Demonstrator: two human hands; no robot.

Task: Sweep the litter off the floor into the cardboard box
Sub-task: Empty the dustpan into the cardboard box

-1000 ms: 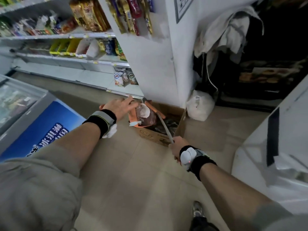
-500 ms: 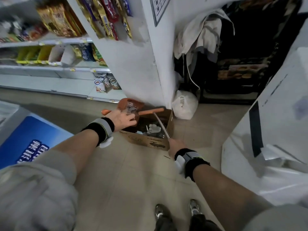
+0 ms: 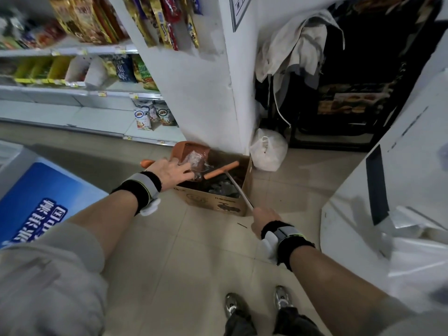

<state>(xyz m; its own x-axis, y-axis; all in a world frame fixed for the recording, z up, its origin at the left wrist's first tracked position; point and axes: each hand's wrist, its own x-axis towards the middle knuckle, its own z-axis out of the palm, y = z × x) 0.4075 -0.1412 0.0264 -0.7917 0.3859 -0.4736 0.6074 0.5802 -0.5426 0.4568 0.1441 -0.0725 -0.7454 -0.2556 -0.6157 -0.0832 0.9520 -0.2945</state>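
Both your hands are at the cardboard box (image 3: 213, 202) in mid-frame, against the white pillar (image 3: 201, 93).
Your left hand (image 3: 169, 172) grasps the orange dustpan (image 3: 191, 151), tilted over the box with clear litter (image 3: 194, 157) in it; your right hand (image 3: 263, 218) clenches the broom's metal handle (image 3: 238, 191), whose head lies inside the box.

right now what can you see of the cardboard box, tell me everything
The cardboard box is brown corrugated card with dark printed marks on its near side. It stands open-topped on the tiled floor, pushed against the foot of the white pillar, with a white tied bag beside it. Inside lies dark and clear crumpled litter. An orange dustpan is tipped over its far rim, held by the left hand. A broom's orange head is over the opening, its metal handle crossing the near right corner to the right hand.
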